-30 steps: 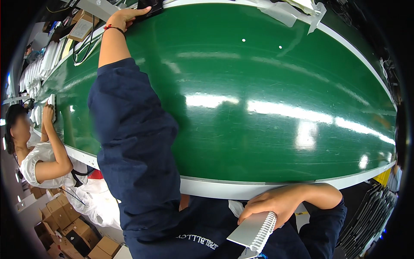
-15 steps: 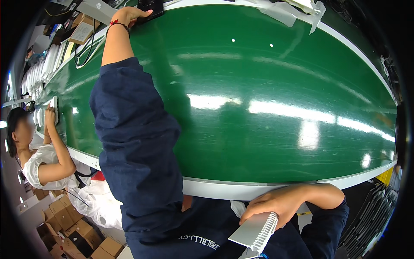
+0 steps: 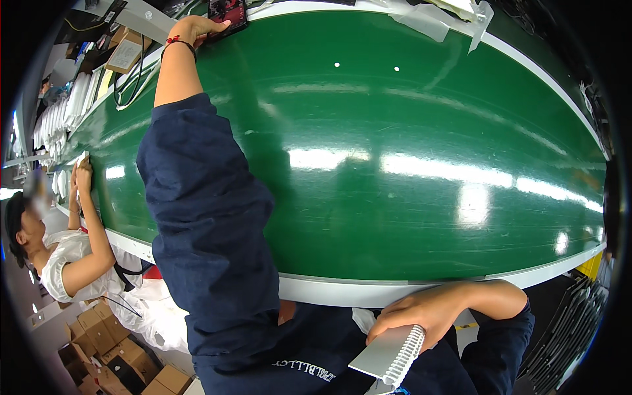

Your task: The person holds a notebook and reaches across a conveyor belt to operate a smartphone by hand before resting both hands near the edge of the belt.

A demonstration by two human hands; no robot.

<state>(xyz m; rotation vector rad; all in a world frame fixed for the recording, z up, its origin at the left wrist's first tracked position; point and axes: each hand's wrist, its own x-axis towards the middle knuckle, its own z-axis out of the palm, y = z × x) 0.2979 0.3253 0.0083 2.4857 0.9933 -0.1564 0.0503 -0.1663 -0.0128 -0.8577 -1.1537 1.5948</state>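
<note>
My left arm in a dark blue sleeve reaches to the far edge of the green surface. There my left hand (image 3: 191,29) is closed at the lower left of a dark smartphone (image 3: 228,14), its thumb over the front. The phone's screen shows a reddish picture; its upper part is cut off by the frame, and the other fingers are mostly hidden. Close to my body, my right hand (image 3: 421,316) grips a small spiral notebook (image 3: 388,352) with pale covers and a white coil. My right wrist rests by the near white rail (image 3: 342,291).
A long green belt (image 3: 368,224) fills the middle, with two small white dots on it. Clear plastic sheeting (image 3: 421,23) hangs over the far rail. At left, a co-worker (image 3: 72,257) handles a white item. Cardboard boxes (image 3: 99,329) stand lower left; dark stacked frames (image 3: 559,336) lower right.
The phone's screen has gone from dark to lit, and it sits slightly lower. Both white dots have shifted left. The co-worker's head and hands have moved. My right hand stays put.
</note>
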